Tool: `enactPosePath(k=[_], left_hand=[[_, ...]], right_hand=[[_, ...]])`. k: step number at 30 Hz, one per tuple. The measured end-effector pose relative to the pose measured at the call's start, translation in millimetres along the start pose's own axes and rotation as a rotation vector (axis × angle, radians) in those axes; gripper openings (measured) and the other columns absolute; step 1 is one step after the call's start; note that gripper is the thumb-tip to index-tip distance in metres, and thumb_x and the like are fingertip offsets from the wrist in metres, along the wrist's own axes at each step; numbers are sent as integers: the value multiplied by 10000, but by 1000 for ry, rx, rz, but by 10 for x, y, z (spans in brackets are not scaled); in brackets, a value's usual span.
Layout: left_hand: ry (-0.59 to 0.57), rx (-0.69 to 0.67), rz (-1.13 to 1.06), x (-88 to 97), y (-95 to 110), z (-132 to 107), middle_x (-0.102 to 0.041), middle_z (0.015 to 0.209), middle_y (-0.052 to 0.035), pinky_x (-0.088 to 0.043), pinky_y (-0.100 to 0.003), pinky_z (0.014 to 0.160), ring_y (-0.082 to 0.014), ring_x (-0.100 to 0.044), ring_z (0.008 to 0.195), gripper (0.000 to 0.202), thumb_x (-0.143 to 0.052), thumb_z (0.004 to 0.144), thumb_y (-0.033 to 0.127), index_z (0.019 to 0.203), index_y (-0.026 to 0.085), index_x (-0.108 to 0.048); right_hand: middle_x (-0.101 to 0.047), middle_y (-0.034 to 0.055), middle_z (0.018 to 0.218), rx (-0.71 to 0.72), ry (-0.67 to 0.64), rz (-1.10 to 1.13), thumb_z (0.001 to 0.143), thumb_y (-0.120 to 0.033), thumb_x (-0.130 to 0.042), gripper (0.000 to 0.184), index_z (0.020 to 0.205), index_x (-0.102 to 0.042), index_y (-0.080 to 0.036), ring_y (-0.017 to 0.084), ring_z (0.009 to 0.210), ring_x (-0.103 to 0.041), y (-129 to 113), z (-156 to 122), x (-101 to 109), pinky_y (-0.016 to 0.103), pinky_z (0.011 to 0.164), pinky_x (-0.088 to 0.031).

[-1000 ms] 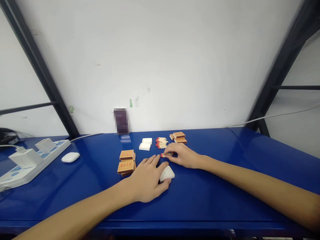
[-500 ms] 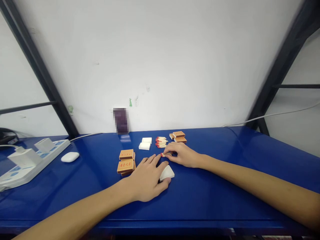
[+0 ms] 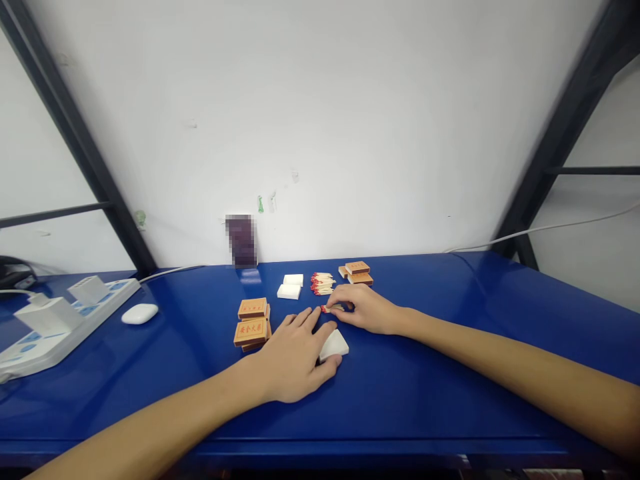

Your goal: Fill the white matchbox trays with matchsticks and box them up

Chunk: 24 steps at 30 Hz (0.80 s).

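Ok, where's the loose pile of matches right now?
In the head view, the pile of matches lies toward the wall, between the white trays and the far orange matchboxes, just beyond the right hand.

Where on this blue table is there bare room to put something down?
Bare blue table runs right of the right hand to the table's end; another patch lies between the earbud case and the matchbox stacks. Crowded: the middle, around the left hand on a white tray, the spare trays and loose matches.
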<state>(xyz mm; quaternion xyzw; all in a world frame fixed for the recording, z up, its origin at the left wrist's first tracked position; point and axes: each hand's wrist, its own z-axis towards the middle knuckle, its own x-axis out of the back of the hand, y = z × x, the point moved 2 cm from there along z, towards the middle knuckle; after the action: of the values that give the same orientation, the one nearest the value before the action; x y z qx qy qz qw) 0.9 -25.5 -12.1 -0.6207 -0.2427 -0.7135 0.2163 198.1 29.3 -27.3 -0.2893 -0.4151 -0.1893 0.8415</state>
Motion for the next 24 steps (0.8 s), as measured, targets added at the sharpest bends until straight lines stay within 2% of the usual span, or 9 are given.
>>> enactPosePath(k=[7,12,24], left_hand=[[-10,9,8,4,6,-1,-365,1502,-214,-343,-600,1047,-417,-357,1371,510,-375,974,490,1379,190,-457],[24,3,-17,-11,-5,-6,-364,1510,-186,-307,-595,1083,-396,-328,1394,483,-396,972,484,1362,208,-464],[-38,8,-22,-4,-7,-5,-351,1515,-203,-298,-585,1098,-389,-271,1424,519,-344,986,501,1399,196,-423]], right_hand=[[-697,38,833,13,8,18,892,-179,-555,139,900,-694,-183,149,718,-600,-8,5,3,268,681,-474],[-702,43,861,7,4,51,897,-187,-546,152,913,-697,-191,151,730,-614,4,-3,-7,264,664,-480],[-685,39,825,0,-7,32,879,-166,-561,133,904,-691,-180,152,712,-600,-2,-4,-10,270,657,-476]])
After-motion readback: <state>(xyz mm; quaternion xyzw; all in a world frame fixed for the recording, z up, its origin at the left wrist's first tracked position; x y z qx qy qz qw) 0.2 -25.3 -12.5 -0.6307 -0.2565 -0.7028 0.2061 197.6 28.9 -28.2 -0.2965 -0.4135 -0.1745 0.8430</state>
